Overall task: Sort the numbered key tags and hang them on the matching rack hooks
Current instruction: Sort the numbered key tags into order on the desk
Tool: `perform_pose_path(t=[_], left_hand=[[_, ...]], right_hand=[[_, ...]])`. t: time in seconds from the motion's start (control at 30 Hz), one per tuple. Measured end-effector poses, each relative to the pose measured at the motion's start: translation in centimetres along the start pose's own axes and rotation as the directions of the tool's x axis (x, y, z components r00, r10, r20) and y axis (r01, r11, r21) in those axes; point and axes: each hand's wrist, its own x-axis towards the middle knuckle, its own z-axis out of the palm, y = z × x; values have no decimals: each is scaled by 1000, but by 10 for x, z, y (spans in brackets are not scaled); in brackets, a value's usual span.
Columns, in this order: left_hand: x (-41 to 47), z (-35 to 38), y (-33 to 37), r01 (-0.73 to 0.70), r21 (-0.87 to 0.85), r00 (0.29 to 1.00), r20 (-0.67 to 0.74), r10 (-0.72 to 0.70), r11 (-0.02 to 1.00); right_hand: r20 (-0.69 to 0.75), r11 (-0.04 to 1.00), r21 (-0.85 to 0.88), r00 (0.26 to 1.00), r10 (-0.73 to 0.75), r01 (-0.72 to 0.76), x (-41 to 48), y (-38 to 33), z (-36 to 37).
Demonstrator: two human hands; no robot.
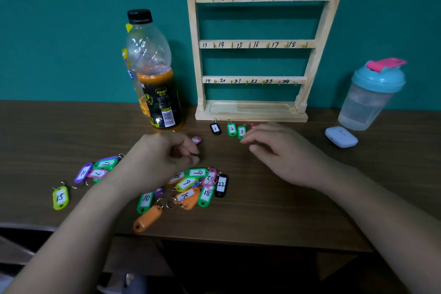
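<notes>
Numbered plastic key tags [191, 186], mixed colours: heaped near-centre on brown wooden table [286, 210]. Black tag 1 [215, 128], green tag 2 [231, 129] and green tag 3 [241, 131] lie in a row before pale wooden hook rack [250, 117]. Left hand [164, 153]: fingers curled beside pink tag [196, 140]; whether it grips the tag cannot be told. Right hand [274, 148]: fingers relaxed, close together, tips by green tag 3.

glossy plastic tags [191, 184] — bare-wood rack [257, 44]

Prob. home or office: wood-grain table [286, 210], teal wall [59, 31], juice bottle [155, 79], shaker cup [372, 95].
</notes>
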Motion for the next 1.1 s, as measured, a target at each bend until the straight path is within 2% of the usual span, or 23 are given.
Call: perform_pose_path(t=[0.13,0.33,0.6,0.77,0.93,1.1], left_hand=[[-4,0,3,-14,33,991,130,9,999],[-2,6,3,-19,64,990,138,10,998],[3,7,3,14,19,996,83,-15,1000],[7,12,1,86,-96,996,17,-84,992],[9,17,0,61,81,997,-50,-58,995],[4,1,-3,70,86,995,-72,-64,994]], right_hand=[[68,996,59,995,-69,65,-3,-37,14],[29,991,130,999,-41,36,1,-49,41],[33,989,147,999,-26,21,4,-48,45],[20,987,160,999,-34,31,3,-44,40],[76,981,164,990,-115,101,3,-47,40],[40,988,110,992,-117,112,3,-42,39]])
